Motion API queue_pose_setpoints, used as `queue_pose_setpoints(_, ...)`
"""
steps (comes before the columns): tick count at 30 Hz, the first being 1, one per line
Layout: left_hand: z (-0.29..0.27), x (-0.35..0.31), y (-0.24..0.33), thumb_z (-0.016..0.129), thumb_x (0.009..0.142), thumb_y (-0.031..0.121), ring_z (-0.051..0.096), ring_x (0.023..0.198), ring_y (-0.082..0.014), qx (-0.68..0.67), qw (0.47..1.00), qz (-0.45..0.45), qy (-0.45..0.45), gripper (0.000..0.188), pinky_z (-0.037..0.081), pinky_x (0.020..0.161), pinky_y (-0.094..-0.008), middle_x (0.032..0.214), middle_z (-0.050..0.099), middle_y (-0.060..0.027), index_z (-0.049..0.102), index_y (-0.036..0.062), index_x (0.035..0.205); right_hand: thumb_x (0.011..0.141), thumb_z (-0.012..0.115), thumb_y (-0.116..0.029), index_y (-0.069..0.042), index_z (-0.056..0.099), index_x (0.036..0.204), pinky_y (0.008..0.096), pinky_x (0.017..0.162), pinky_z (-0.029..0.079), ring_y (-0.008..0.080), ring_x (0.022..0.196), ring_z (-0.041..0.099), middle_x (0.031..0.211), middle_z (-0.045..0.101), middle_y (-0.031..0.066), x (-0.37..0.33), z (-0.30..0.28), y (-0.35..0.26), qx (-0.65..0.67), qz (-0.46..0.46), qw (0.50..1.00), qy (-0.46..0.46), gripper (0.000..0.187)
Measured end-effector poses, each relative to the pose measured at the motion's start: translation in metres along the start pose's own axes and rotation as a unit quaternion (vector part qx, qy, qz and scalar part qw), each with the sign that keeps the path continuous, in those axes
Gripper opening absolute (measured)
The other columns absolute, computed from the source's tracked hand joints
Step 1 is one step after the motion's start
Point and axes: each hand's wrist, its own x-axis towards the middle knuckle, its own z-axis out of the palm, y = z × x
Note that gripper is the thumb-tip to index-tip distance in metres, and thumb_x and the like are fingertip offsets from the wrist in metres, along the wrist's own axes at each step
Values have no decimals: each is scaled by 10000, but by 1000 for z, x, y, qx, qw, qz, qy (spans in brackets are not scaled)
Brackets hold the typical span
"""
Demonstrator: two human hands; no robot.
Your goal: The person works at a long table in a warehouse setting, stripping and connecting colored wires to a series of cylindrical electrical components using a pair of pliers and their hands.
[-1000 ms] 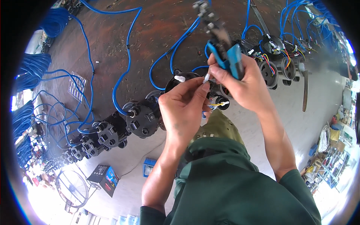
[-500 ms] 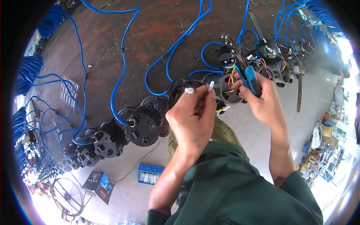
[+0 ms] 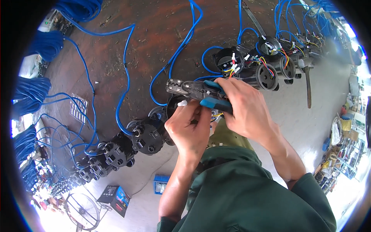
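Note:
My right hand point(image 3: 247, 110) is wrapped round crimping pliers point(image 3: 189, 89) with blue handles. Their dark metal jaws point left, above my left hand point(image 3: 187, 129). The fingers of that hand are closed, and a small white wire cap point(image 3: 182, 103) sticks out between them. Whatever lies at the left fingertips is hidden by the pliers. Behind the left hand, a black round housing point(image 3: 172, 108) shows in part. Yellow wires point(image 3: 217, 115) with a white end show between my two hands.
Black cylindrical motors point(image 3: 148, 138) line the dark table edge on the left. Open housings point(image 3: 266, 77) with coloured wires continue to the right. Blue cables point(image 3: 125, 77) run across the dark tabletop point(image 3: 154, 42). A blue bin point(image 3: 160, 183) and a bicycle wheel point(image 3: 82, 211) are below.
The pliers have swung from upright at the right to nearly level above my left hand. My right hand has moved left. The cap at my left fingertips is now hidden.

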Motion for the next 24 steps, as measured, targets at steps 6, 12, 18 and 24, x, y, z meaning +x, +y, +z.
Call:
queue_pose_setpoints(6,1,1,4,807,819,16,664,601,-144,11,1000,-11,2,99,512,567,-270,697,691,-108,724,-35,841,676,766,-10,-9,603,1071,441,794,550,336,903,674,938,658,131,-4,3,-2,-29,-29,998,43,427)
queue_pose_setpoints(12,4,1,6,810,825,23,644,592,-116,14,1000,-25,10,110,499,564,-258,682,691,-93,719,-40,825,585,848,-49,20,568,1293,444,871,536,348,984,650,1034,652,135,-5,6,4,-26,9,1000,-9,764)
queue_pose_setpoints(18,4,0,0,692,950,-46,589,541,-61,6,1000,20,-4,56,442,479,-212,667,650,-39,705,-77,905,704,746,-7,-36,584,948,425,760,548,317,861,680,852,642,113,-1,2,4,-28,-38,997,54,295)
queue_pose_setpoints(24,2,3,-2,693,944,-46,583,537,-58,22,999,25,-7,45,435,474,-211,662,647,-35,716,-77,920,581,847,-43,-13,593,1197,433,800,546,321,919,663,953,649,100,0,-1,9,-33,-13,999,-16,668)
